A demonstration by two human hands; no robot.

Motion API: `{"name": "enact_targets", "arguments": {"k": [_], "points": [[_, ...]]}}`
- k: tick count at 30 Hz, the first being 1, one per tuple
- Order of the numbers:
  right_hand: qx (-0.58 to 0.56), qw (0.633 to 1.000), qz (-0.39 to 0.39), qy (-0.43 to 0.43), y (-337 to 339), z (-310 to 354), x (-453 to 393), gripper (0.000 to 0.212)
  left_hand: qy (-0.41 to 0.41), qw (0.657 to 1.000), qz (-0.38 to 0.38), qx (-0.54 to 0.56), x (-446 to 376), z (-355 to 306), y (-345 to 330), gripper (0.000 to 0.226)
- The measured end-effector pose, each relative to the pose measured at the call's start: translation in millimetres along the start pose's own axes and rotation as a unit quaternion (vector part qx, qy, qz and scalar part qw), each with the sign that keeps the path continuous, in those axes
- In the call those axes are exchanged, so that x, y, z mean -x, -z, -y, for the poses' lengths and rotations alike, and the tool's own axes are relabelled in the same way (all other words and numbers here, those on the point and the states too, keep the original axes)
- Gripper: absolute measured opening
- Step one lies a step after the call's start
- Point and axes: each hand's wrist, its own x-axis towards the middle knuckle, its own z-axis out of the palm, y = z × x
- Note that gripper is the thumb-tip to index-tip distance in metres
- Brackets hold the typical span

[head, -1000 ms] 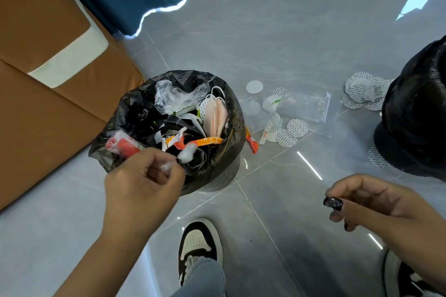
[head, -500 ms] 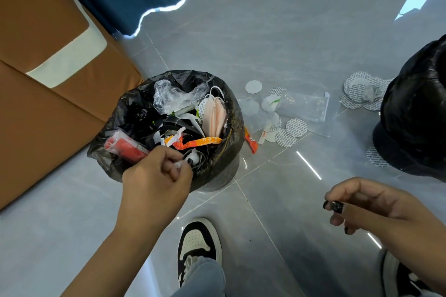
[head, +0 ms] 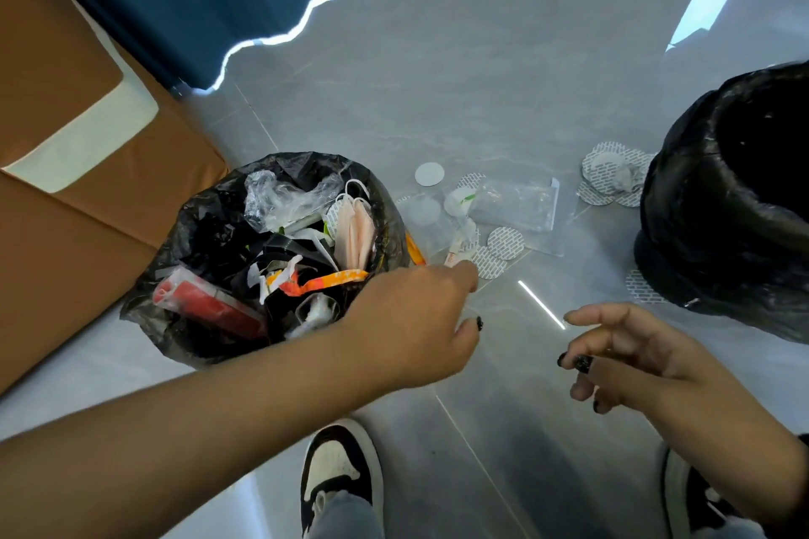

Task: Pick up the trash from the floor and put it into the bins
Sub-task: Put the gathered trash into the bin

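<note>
On floor by bin (head: 385, 206): round white seals (head: 504, 242), clear bag (head: 516, 206).

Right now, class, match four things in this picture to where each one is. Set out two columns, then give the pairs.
1 face mask
2 clear bag
3 left hand
4 red packet

A flat on the floor between the bins
B upright against the full bin's right rim
C at the full bin's left side
D reaching toward the floor litter

1-B, 2-A, 3-D, 4-C
</note>
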Motion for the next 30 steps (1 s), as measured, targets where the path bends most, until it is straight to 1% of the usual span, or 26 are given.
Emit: {"name": "enact_targets", "arguments": {"k": [1,3,4,5,6,8,11,16,19,23,29,30], "points": [[-0.007,1.0,-0.011,-0.004,2,1,0,0.033,0.027,0.997,0.071,-0.004,-19,2,-12,0.038],[-0.017,0.999,-0.023,-0.014,4,1,-2,0.032,0.094,0.977,0.191,0.022,-53,7,-42,0.046],[-0.023,0.999,-0.028,-0.019,7,1,-3,0.032,0.132,0.963,0.231,0.046,-69,8,-59,0.052],[-0.025,0.999,-0.029,-0.027,8,1,-3,0.031,0.173,0.95,0.252,0.07,-79,10,-77,0.059],[-0.028,0.999,-0.029,-0.033,10,-1,-4,0.031,0.209,0.94,0.256,0.084,-89,11,-95,0.064],[-0.028,0.998,-0.026,-0.046,13,-5,-4,0.03,0.265,0.929,0.241,0.094,-100,17,-121,0.069],[0.001,0.998,-0.009,-0.065,25,-13,-5,0.029,0.313,0.912,0.243,0.107,-108,25,-143,0.068],[0.086,0.991,0.049,-0.093,38,-21,-9,0.025,0.344,0.905,0.209,0.136,-116,48,-158,0.055],[0.116,0.985,0.055,-0.111,46,-25,-19,0.025,0.373,0.901,0.168,0.14,-113,59,-169,0.052],[0.109,0.987,0.029,-0.11,48,-32,-26,0.026,0.383,0.906,0.081,0.164,-105,60,-180,0.034],[0.114,0.987,0.024,-0.111,51,-38,-30,0.025,0.345,0.916,0.027,0.203,-99,48,-188,0.014],[0.116,0.987,0.022,-0.11,51,-38,-31,0.025,0.349,0.914,0.005,0.206,-100,47,-189,0.016]]}}
